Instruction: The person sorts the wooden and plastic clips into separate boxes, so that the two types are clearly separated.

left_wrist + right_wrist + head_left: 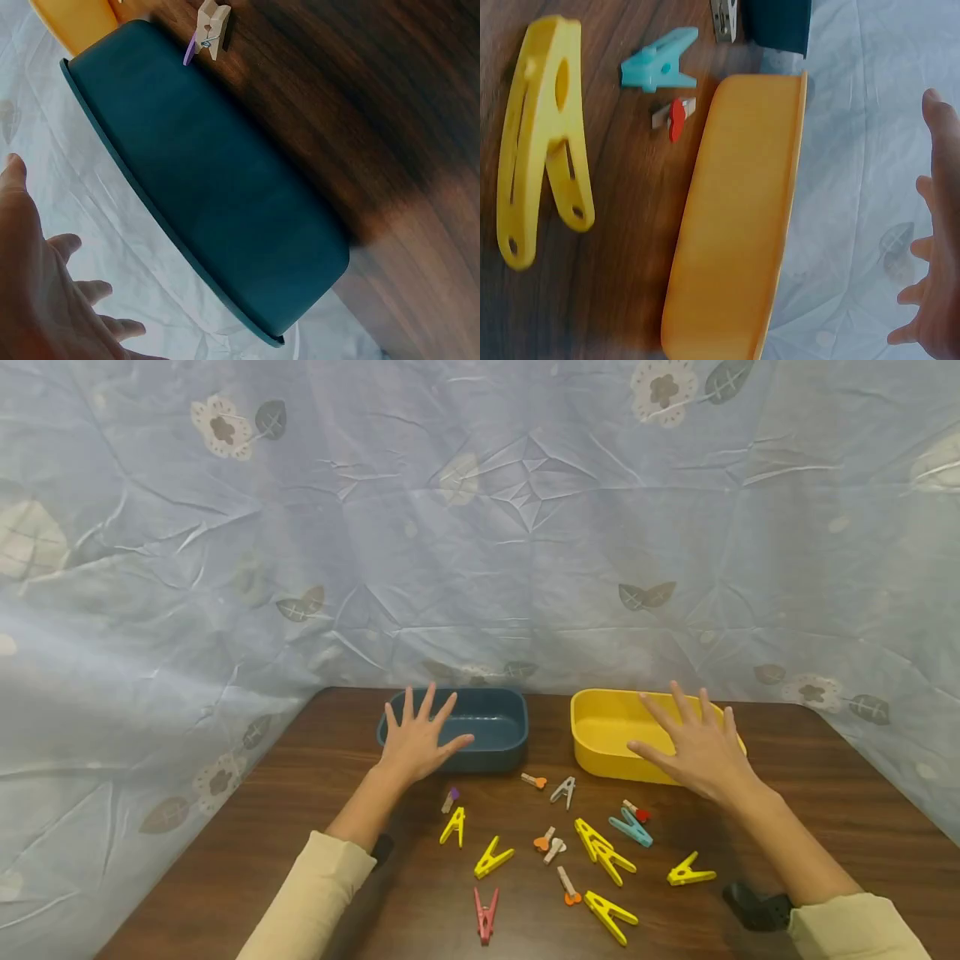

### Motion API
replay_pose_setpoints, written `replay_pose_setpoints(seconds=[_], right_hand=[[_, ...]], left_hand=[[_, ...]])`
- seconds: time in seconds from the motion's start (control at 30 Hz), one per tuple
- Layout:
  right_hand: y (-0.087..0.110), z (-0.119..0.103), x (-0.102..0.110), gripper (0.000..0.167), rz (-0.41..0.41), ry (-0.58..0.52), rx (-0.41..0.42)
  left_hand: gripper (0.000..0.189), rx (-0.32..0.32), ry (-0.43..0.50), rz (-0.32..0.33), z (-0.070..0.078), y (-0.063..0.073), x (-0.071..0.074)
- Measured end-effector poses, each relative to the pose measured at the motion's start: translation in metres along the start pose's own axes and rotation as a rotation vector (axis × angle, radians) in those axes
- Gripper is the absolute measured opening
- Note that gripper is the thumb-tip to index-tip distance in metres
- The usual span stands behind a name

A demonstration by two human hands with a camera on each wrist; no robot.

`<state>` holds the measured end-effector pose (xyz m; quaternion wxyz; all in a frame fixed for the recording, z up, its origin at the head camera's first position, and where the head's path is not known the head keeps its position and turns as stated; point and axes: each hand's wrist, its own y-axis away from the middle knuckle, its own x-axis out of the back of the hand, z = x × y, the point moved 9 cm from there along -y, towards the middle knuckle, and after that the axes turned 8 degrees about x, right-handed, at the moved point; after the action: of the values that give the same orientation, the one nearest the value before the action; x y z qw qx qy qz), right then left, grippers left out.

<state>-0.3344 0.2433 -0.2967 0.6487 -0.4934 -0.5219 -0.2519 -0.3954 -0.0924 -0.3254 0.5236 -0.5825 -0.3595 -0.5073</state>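
My left hand point(411, 745), fingers spread and palm down, is held up before the dark blue bin point(480, 760) and overlaps its left part in the head view. My right hand point(701, 752) is spread the same way in front of the yellow bin point(622, 766). Both hands hold nothing. Nearer to me lie scattered clothespins: several yellow plastic ones point(493, 860), a pink one point(486, 917), a light blue one point(632, 829) and a grey one point(564, 792). Among them are small wooden pegs with hearts, such as a red one point(676, 118) and a purple one point(210, 31).
Everything stands on a dark brown wooden table point(247, 877). Behind its back edge hangs a pale floral cloth point(480, 552), which also runs along the left side. The two bins stand side by side near the back edge with a gap between them.
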Motion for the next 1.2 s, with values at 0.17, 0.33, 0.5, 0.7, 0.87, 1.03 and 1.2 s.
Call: replay_pose_setpoints(seconds=[0.17, 0.33, 0.5, 0.7, 0.87, 1.03, 1.2], right_hand=[[-0.002, -0.017, 0.002, 0.076, 0.018, 0.035, 0.026], [-0.007, -0.039, 0.001, 0.075, 0.028, 0.024, 0.043], [-0.014, -0.064, -0.001, 0.074, 0.051, -0.029, 0.067], [-0.023, -0.096, -0.007, 0.073, 0.085, -0.080, 0.107], [-0.028, -0.117, -0.019, 0.073, 0.077, -0.168, 0.101], [-0.032, -0.127, -0.028, 0.069, 0.088, -0.301, 0.068], [-0.035, -0.126, -0.042, 0.066, 0.084, -0.505, -0.014]], left_hand=[[0.077, 0.018, 0.032, 0.008, -0.005, 0.001, 0.000], [0.076, 0.059, 0.125, 0.019, -0.019, 0.000, -0.005], [0.073, 0.120, 0.286, 0.040, -0.042, 0.001, -0.009], [0.072, 0.210, 0.566, 0.050, -0.074, 0.008, -0.020], [0.074, 0.279, 0.843, 0.030, -0.097, 0.015, -0.035], [0.072, 0.335, 0.996, -0.006, -0.111, 0.020, -0.050], [0.071, 0.354, 1.139, -0.018, -0.118, 0.023, -0.064]])
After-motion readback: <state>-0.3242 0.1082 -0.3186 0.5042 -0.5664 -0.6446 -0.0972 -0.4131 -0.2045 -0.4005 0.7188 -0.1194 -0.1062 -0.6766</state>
